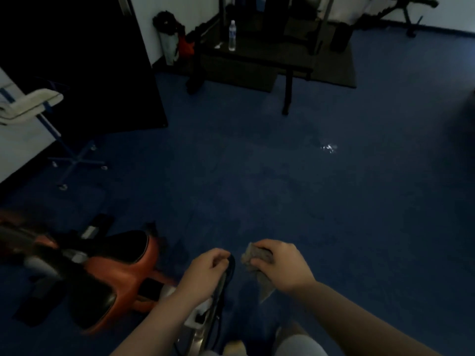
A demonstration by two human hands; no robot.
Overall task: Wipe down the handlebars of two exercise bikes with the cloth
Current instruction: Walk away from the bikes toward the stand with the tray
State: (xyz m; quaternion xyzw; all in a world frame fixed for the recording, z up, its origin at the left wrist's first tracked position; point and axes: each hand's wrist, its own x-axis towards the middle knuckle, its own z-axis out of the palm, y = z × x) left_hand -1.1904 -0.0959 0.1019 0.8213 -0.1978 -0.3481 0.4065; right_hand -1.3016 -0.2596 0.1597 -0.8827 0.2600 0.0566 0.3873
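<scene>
An orange and black exercise bike (120, 268) stands at the lower left. Its dark handlebar (230, 268) reaches toward the bottom centre. My left hand (203, 273) grips the end of that handlebar, fingers curled round it. Just to the right, my right hand (280, 265) holds a crumpled grey cloth (257, 263), which hangs down below the fist. The cloth sits close beside the handlebar tip; whether it touches the bar cannot be told. The room is dim, and no second bike is clearly visible.
Blue floor (282, 176) spreads ahead. A dark weight bench (257, 55) with a water bottle (232, 35) stands at the back. At the left stands a blue wheeled stand (74, 158) with a white towel (30, 101). A dark panel (90, 73) leans at the left.
</scene>
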